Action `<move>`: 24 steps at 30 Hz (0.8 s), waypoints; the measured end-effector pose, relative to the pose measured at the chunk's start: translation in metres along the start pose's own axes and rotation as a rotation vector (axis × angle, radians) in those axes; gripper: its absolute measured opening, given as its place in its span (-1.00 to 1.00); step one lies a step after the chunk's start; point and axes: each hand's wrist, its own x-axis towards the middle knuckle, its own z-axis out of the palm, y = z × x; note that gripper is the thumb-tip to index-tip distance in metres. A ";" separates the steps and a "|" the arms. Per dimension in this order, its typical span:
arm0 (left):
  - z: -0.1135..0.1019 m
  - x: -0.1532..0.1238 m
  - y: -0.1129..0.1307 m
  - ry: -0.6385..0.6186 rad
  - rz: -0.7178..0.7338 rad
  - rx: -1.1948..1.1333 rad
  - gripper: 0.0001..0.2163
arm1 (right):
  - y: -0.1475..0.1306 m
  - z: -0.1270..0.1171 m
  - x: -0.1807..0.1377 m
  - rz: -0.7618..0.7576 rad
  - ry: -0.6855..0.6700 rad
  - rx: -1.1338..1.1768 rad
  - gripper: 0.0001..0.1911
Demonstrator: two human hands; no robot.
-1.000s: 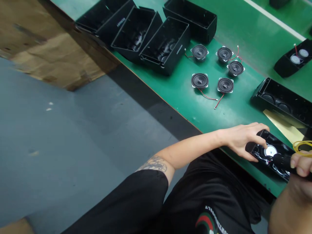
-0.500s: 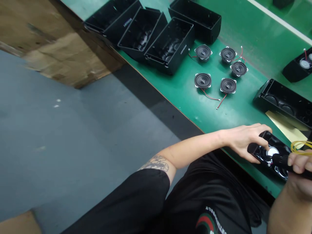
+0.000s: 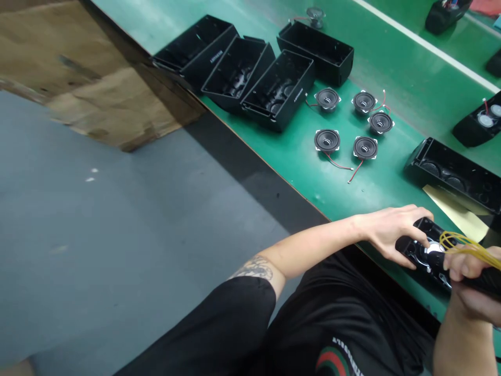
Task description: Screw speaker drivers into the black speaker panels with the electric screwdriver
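your left hand (image 3: 403,232) clamped on the end of that black housing (image 3: 420,258) way over at frame right, your right hand (image 3: 465,266) wrapped round a chunky black tool (image 3: 433,258) nosing into it, yellow cord (image 3: 450,240) looping right there, loose speakers (image 3: 366,148) upper right of center

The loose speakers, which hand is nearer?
Left. In the picture, the left hand is below and right of the loose speakers; the right hand is farther down and right.

You have creased brown cardboard (image 3: 109,102) at ten o'clock, white scraps (image 3: 90,179) on grey floor (image 3: 129,250) at nine, a white stripe (image 3: 425,44) at two, a yellow sheet (image 3: 457,214) at three
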 end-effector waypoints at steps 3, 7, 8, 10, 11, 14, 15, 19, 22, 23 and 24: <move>0.001 0.000 0.000 0.004 0.005 0.004 -0.52 | -0.001 -0.005 0.004 -0.050 -0.007 0.007 -0.46; 0.000 0.000 0.001 0.001 -0.001 -0.010 -0.55 | -0.006 -0.015 0.005 0.162 -0.083 -0.044 -0.47; 0.000 0.000 0.001 0.001 -0.009 -0.015 -0.56 | -0.007 -0.018 0.004 0.205 -0.106 -0.058 -0.50; -0.001 0.000 0.002 0.001 -0.020 -0.022 -0.56 | -0.006 -0.022 0.000 0.218 -0.120 -0.065 -0.52; -0.001 0.001 0.003 -0.002 -0.024 -0.025 -0.56 | -0.004 -0.024 -0.001 0.192 -0.112 -0.060 -0.52; -0.003 0.001 0.005 -0.023 -0.032 -0.024 -0.58 | 0.001 -0.029 -0.006 0.157 -0.132 -0.050 -0.49; -0.003 0.001 0.005 -0.026 -0.031 -0.017 -0.58 | 0.003 -0.029 -0.007 0.151 -0.141 -0.046 -0.50; -0.004 0.001 0.006 -0.028 -0.013 0.013 -0.53 | 0.005 -0.023 -0.009 0.126 -0.156 -0.021 -0.56; -0.003 0.000 0.006 -0.038 -0.036 0.009 -0.54 | 0.004 -0.008 -0.008 0.071 -0.114 0.028 -0.59; -0.003 0.000 0.006 -0.036 -0.039 0.006 -0.54 | 0.003 -0.002 -0.008 0.047 -0.092 0.050 -0.61; -0.003 -0.001 0.006 -0.031 -0.036 0.005 -0.54 | 0.003 0.003 -0.007 0.028 -0.072 0.074 -0.62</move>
